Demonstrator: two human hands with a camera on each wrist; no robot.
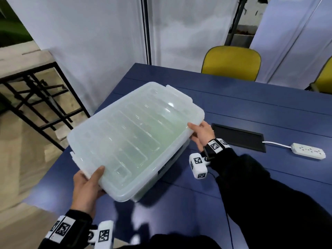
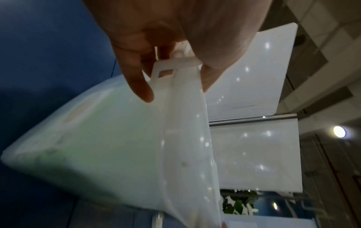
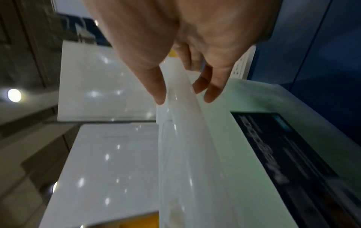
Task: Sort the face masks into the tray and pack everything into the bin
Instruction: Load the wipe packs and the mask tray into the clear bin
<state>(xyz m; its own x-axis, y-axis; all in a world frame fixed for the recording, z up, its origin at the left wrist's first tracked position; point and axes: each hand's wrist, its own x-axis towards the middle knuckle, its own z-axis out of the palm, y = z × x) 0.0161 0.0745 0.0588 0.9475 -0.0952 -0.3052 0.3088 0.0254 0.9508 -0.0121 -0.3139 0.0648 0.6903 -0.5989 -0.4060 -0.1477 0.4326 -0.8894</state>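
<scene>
Left grip: clasps lid edge at 7 o'clock. Right grip: clasps lid edge at 3 o'clock. Lid: tilted over bin, on blue bench. Power strip: 3 o'clock, beyond.

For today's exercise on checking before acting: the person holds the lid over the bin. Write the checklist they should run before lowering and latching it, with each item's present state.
1. Left hand holds the lid at its near corner: ok.
2. Right hand holds the lid's opposite edge: ok.
3. Lid seated level on the bin: not ok; it is tilted and raised above the bin.
4. Latch tabs swung clear of the rim: cannot tell.
5. Masks and tray inside the bin: cannot tell; the cloudy lid hides the contents.
6. Power strip clear of the bin on the table: ok.
</scene>
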